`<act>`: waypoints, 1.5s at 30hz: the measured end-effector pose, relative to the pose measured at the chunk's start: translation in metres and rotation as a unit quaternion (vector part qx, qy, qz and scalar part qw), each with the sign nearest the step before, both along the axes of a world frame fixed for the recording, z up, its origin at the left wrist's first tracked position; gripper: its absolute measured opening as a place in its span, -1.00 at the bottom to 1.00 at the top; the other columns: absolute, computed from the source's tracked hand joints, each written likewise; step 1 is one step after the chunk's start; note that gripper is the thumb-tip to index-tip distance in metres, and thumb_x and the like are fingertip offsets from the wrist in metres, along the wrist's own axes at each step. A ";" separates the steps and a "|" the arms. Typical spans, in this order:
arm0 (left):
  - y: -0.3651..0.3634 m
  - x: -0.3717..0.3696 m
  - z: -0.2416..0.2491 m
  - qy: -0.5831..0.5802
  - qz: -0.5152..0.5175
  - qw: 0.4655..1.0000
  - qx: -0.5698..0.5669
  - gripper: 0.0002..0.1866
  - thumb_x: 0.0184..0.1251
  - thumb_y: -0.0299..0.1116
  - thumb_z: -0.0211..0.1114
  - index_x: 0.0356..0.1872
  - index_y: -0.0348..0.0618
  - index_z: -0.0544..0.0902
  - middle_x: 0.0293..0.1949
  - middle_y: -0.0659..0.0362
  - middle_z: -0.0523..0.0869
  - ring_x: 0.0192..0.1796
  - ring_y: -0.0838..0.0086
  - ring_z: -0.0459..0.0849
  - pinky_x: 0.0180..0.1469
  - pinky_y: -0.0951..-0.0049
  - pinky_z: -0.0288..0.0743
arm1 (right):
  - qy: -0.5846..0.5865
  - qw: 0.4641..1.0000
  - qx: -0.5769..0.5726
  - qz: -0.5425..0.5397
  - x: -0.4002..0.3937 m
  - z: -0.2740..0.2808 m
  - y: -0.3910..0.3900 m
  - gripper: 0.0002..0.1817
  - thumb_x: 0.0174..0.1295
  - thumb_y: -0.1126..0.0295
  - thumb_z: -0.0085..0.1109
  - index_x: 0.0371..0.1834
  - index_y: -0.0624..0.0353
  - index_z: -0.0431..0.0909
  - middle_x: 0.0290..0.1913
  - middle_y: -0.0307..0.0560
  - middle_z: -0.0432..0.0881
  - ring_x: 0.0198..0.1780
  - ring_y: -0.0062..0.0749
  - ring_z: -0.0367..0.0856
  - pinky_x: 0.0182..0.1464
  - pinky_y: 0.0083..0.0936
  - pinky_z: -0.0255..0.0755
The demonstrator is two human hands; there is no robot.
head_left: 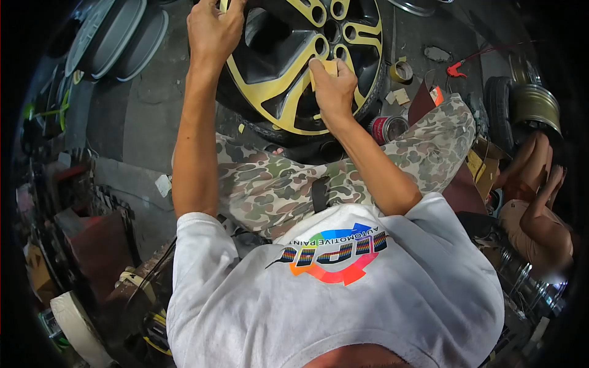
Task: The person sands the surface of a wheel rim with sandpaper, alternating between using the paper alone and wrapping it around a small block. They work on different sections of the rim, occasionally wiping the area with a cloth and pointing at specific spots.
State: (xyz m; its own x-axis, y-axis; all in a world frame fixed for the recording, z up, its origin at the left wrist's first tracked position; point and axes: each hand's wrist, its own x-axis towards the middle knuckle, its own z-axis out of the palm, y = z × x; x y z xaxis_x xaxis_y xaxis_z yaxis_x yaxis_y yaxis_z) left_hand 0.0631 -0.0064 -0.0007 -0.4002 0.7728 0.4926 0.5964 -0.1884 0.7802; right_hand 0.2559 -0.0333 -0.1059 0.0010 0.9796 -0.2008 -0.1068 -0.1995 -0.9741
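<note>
A wheel rim with black recesses and yellow spoke faces lies in front of my knees, on a dark tyre. My right hand is closed on a small flat yellow pad, pressed against a lower spoke. The pad looks like folded sandpaper, though its grit cannot be made out. At the upper left edge of the rim, my left hand has its fingers bent. A bit of yellow shows beside those fingers, and the top frame edge cuts off their tips.
Right of the wheel are a roll of tape, a paint can and a red-handled tool. Grey rims stand at upper left. Another person sits at right, near a gold rim. Paper scraps litter the floor.
</note>
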 end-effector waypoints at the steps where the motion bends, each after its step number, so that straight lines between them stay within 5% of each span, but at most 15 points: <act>1: 0.000 0.000 0.000 0.000 0.001 1.000 0.001 -0.71 0.48 -0.44 0.31 0.11 -0.38 0.71 -0.10 0.00 0.86 -0.04 0.45 0.78 0.05 0.39 0.61 | -0.020 1.000 0.012 0.002 -0.001 0.000 -0.009 -0.67 0.17 0.33 0.42 -0.56 0.26 0.47 -0.56 -0.27 0.55 -0.46 -0.68 0.41 -0.39 -0.50 0.35; 7: -0.002 -0.003 0.001 0.021 -0.005 1.000 -0.014 -0.69 0.48 -0.43 0.33 0.15 -0.36 0.71 -0.10 0.00 0.86 -0.04 0.44 0.78 0.05 0.39 0.62 | -0.053 0.998 0.039 0.016 0.005 -0.006 0.011 -0.69 0.15 0.35 0.41 -0.55 0.28 0.50 -0.56 -0.27 0.55 -0.47 -0.65 0.41 -0.39 -0.44 0.37; 11: 0.000 -0.002 0.001 0.011 0.003 1.000 -0.005 -0.68 0.49 -0.41 0.32 0.16 -0.34 0.71 -0.07 -0.02 0.86 -0.02 0.43 0.78 0.05 0.39 0.61 | -0.075 0.996 0.004 0.057 0.005 0.011 -0.011 -0.74 0.30 0.28 0.43 -0.42 0.19 0.59 -0.47 -0.33 0.58 -0.45 -0.73 0.44 -0.40 -0.59 0.35; 15: 0.000 -0.005 -0.006 0.046 0.011 0.999 -0.013 -0.69 0.49 -0.43 0.32 0.16 -0.34 0.70 -0.07 0.01 0.85 -0.03 0.45 0.77 0.06 0.40 0.60 | 0.018 0.989 0.066 0.128 0.004 0.006 -0.058 -0.66 0.28 0.30 0.46 -0.50 0.24 0.54 -0.54 -0.30 0.59 -0.48 -0.72 0.46 -0.43 -0.55 0.36; 23: 0.001 -0.002 -0.003 0.013 -0.002 1.000 -0.023 -0.71 0.50 -0.42 0.32 0.14 -0.35 0.70 -0.09 0.05 0.85 -0.01 0.46 0.75 0.09 0.42 0.58 | -0.043 0.995 0.068 0.056 0.005 0.005 -0.022 -0.63 0.30 0.28 0.44 -0.50 0.25 0.48 -0.55 -0.22 0.57 -0.47 -0.67 0.41 -0.42 -0.46 0.36; 25: 0.001 0.000 -0.001 0.089 0.053 0.994 -0.028 -0.70 0.51 -0.40 0.32 0.14 -0.35 0.70 -0.08 0.06 0.84 -0.01 0.44 0.75 0.11 0.40 0.58 | -0.011 0.990 0.101 0.102 0.005 -0.003 -0.052 -0.67 0.31 0.29 0.42 -0.47 0.27 0.52 -0.56 -0.18 0.55 -0.44 -0.64 0.43 -0.38 -0.43 0.40; 27: -0.003 0.003 -0.007 0.037 0.033 0.999 -0.022 -0.68 0.56 -0.31 0.30 0.15 -0.33 0.70 -0.07 0.05 0.84 0.00 0.41 0.76 0.11 0.41 0.58 | -0.051 0.973 0.145 0.172 0.013 0.006 -0.069 -0.68 0.30 0.29 0.42 -0.47 0.26 0.53 -0.57 -0.20 0.54 -0.43 -0.64 0.43 -0.39 -0.44 0.40; 29: -0.012 0.006 -0.005 0.299 0.118 0.931 0.173 -0.72 0.53 -0.24 0.34 0.01 -0.23 0.80 -0.13 -0.02 0.81 -0.19 0.33 0.78 -0.10 0.40 0.62 | -0.035 0.975 0.085 0.202 0.033 0.021 -0.069 -0.67 0.30 0.29 0.43 -0.47 0.26 0.53 -0.57 -0.22 0.53 -0.44 -0.66 0.42 -0.41 -0.45 0.38; 30: -0.025 0.014 0.000 0.324 0.115 0.923 0.172 -0.70 0.48 -0.35 0.40 0.12 -0.26 0.77 0.04 -0.03 0.77 -0.05 0.33 0.76 0.03 0.42 0.61 | -0.023 0.971 0.030 0.237 0.046 0.022 -0.063 -0.67 0.29 0.29 0.43 -0.48 0.26 0.52 -0.58 -0.24 0.52 -0.45 -0.67 0.41 -0.43 -0.47 0.37; 31: -0.035 0.023 -0.001 0.309 0.122 0.923 0.194 -0.77 0.48 -0.39 0.35 0.03 -0.25 0.80 -0.16 0.05 0.78 -0.24 0.34 0.73 -0.13 0.39 0.59 | -0.066 0.970 0.107 0.209 0.058 0.006 -0.055 -0.65 0.29 0.28 0.45 -0.49 0.24 0.52 -0.58 -0.29 0.49 -0.46 -0.71 0.38 -0.46 -0.54 0.32; 34: -0.095 0.069 0.009 0.209 0.024 0.978 0.008 -0.82 0.45 -0.56 0.34 -0.01 -0.28 0.80 -0.37 0.11 0.75 -0.43 0.39 0.66 -0.34 0.44 0.49 | -0.073 0.981 0.072 0.163 0.107 0.017 -0.015 -0.65 0.33 0.23 0.47 -0.48 0.17 0.54 -0.54 -0.37 0.50 -0.45 -0.76 0.36 -0.46 -0.60 0.29; 37: -0.129 0.102 -0.009 0.201 -0.052 0.964 -0.164 -0.73 0.48 -0.50 0.35 0.13 -0.26 0.75 -0.49 0.05 0.51 -0.51 0.33 0.56 -0.39 0.29 0.43 | -0.107 0.989 0.080 0.060 0.150 0.032 0.031 -0.67 0.37 0.17 0.45 -0.44 0.11 0.60 -0.49 -0.44 0.51 -0.45 -0.78 0.38 -0.44 -0.64 0.27; 42: -0.137 0.116 -0.026 0.321 -0.031 0.904 -0.282 -0.55 0.60 -0.43 0.22 0.45 -0.16 0.54 -0.32 0.03 0.68 -0.39 0.12 0.65 -0.24 0.23 0.54 | -0.038 0.992 0.116 -0.033 0.196 0.050 0.082 -0.65 0.34 0.09 0.47 -0.41 0.11 0.64 -0.45 -0.47 0.55 -0.44 -0.85 0.38 -0.42 -0.74 0.23; 45: -0.137 0.118 -0.027 0.374 -0.022 0.878 -0.297 -0.49 0.62 -0.39 0.20 0.52 -0.12 0.44 -0.25 0.02 0.72 -0.34 0.08 0.71 -0.25 0.16 0.55 | 0.003 0.998 0.055 0.013 0.197 0.028 0.086 -0.62 0.33 0.07 0.48 -0.42 0.12 0.63 -0.46 -0.47 0.55 -0.45 -0.86 0.37 -0.42 -0.76 0.22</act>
State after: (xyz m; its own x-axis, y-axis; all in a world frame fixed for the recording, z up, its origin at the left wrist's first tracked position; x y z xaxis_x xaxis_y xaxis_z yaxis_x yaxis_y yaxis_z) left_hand 0.1806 -0.1434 -0.0279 -0.0994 0.9890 0.1091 0.9865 0.0836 0.1408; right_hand 0.4532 0.0530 -0.0780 -0.0254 0.9954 -0.0919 -0.1089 -0.0941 -0.9896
